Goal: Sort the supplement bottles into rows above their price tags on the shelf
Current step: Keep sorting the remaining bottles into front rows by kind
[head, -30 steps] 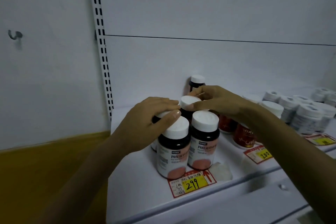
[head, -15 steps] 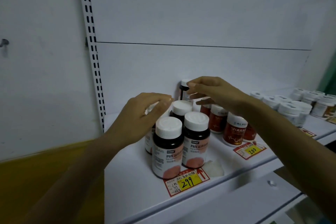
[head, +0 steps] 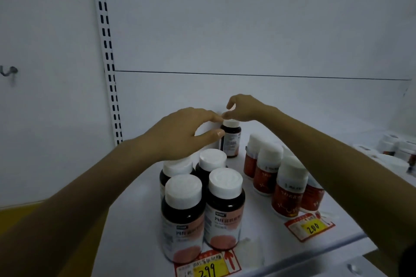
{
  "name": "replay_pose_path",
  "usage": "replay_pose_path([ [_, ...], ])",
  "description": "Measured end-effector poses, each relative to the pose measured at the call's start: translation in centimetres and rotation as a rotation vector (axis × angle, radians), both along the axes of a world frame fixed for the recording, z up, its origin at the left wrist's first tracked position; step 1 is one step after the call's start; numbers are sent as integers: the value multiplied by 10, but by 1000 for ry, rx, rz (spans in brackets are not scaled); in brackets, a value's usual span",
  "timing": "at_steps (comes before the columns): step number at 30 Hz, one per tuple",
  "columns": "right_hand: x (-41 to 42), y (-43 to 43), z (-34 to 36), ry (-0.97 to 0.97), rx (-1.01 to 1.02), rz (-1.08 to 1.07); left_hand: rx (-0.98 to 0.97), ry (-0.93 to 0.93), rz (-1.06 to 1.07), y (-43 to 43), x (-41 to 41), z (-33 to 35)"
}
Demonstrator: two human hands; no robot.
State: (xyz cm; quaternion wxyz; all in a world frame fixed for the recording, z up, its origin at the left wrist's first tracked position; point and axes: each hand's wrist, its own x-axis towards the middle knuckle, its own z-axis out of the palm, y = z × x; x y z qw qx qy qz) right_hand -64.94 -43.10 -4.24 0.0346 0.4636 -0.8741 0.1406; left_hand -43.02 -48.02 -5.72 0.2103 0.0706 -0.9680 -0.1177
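The lone dark supplement bottle [head: 231, 139] stands upright at the back of the shelf [head: 132, 220], close to the rear panel and apart from the other stock. It has a white cap, and its label print is too small to read.

The left hand [head: 180, 132] grasps it: the thumb lies against the bottle's shoulder, and the fingers curl over to the cap edge. The right hand [head: 245, 108] reaches in from the right with its fingers bent. Its fingertips meet the top of the cap, where the left fingers partly cover the contact, so I cannot tell whether it grips or only touches.

Four dark bottles with pink labels [head: 225, 207] stand two by two at the shelf front. The left wrist hides part of the rear left cap. Below them lies the 299 price tag [head: 208, 265], its lower edge cut off by the frame.

To the right, a row of red-labelled bottles [head: 290, 189] runs back from the 200 price tag [head: 310, 226]. The right forearm hides part of this row, so the count is uncertain.

Small white bottles [head: 391, 144] at the far right are blurred. A slotted upright [head: 108, 56] borders the shelf on the left.
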Motion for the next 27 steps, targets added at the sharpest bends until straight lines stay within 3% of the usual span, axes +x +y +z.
replay_pose_path([
  [4,-23,-25,-19,78,170,-35,-30,-20,65,-2,-1,-1],
  [11,-30,-34,-27,117,93,-38,-10,10,106,-2,9,-6],
  [20,35,-5,11,15,-458,69,36,211,186,-13,24,-4],
  [27,119,78,65,-309,-886,215,152,361,112,2,26,11],
])
